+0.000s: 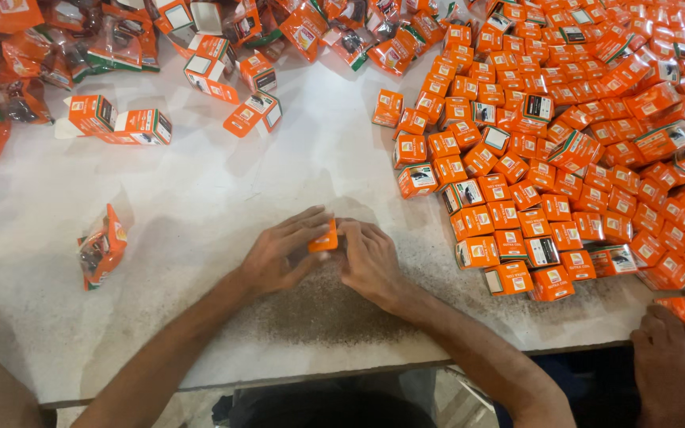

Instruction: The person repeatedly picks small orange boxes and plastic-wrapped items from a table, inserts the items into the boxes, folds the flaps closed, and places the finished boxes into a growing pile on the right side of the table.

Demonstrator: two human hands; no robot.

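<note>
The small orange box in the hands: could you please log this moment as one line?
left hand: holds small orange box | right hand: on same box | table: closed boxes heaped right | another person's hand: lower right

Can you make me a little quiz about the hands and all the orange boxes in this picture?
1. True or false: the left hand and the right hand both hold one small orange box.
2. Where is the big pile of orange boxes: A) to the right of the two hands, B) under the table, C) on the floor?
3. What lies alone on the white table, to the left of the hands?

Key:
1. True.
2. A.
3. A crumpled orange plastic packet. Another person's hand rests at the bottom right corner; it does not touch the packet.
</note>
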